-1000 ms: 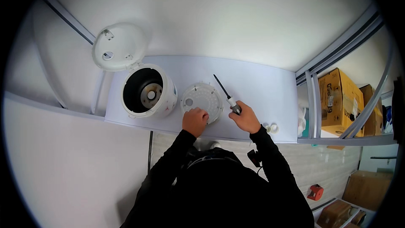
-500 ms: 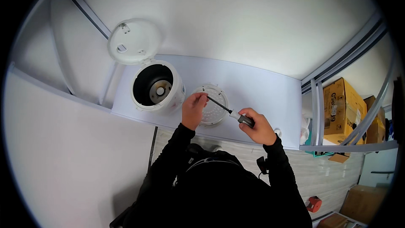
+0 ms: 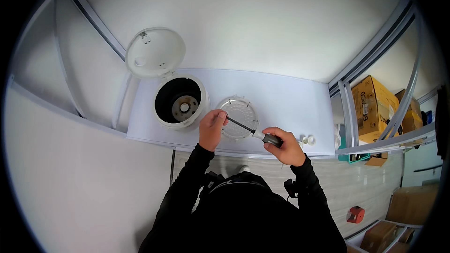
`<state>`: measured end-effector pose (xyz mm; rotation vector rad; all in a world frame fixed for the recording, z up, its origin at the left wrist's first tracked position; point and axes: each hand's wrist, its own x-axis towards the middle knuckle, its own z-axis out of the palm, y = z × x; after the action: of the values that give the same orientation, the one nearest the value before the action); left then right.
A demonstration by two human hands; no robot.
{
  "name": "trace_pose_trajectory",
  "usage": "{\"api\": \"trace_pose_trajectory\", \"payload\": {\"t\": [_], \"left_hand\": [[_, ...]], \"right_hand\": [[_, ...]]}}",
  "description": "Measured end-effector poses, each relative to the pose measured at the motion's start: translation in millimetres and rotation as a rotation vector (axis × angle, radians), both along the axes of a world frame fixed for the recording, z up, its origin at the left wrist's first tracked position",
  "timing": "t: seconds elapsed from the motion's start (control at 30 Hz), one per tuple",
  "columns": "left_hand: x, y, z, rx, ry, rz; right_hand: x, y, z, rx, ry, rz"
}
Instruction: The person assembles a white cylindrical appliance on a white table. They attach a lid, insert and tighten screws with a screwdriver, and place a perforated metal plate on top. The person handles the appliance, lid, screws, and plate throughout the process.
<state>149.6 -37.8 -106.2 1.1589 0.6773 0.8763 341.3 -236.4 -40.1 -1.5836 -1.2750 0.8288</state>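
Observation:
My right hand (image 3: 286,148) is wrapped round the grey and white handle of a screwdriver (image 3: 242,125), its dark shaft pointing up and to the left. At the shaft's tip, the fingers of my left hand (image 3: 212,128) are pinched together; anything small between them is hidden. Beneath the shaft, a round, pale inner lid plate (image 3: 243,107) with dimples and small tabs round its rim lies on the table. To the left of my left hand stands a white rice cooker (image 3: 205,112), its lid (image 3: 157,52) raised. No inner pot sits in it, and the heating plate (image 3: 184,107) shows at the bottom.
Several small white round parts (image 3: 308,140) lie by the white table's (image 3: 286,98) front right edge. Metal frame posts rise at both sides. Beyond the right post are cardboard boxes (image 3: 375,107) and a teal basket (image 3: 354,157). A red object (image 3: 356,214) rests on the floor.
The whole view has shifted, bringing the small white parts at the right into fuller sight. Both hands keep their grip, with the screwdriver tip still at my left fingers.

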Motion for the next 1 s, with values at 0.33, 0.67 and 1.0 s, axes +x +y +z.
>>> {"api": "trace_pose_trajectory", "payload": {"t": [0.33,0.67,1.0], "left_hand": [[-71.2,10.3,-12.7,-0.126,-0.150,-0.138],[-132.1,11.1,-4.5,-0.104,-0.148,-0.202],[-134.2,6.1,-7.2,-0.109,-0.130,-0.363]], "right_hand": [[-86.9,-5.1,1.6,-0.026,0.044,-0.120],[-166.1,-13.2,8.1,-0.005,0.029,-0.209],[-174.0,-36.4,7.4,0.065,0.123,-0.417]]}}
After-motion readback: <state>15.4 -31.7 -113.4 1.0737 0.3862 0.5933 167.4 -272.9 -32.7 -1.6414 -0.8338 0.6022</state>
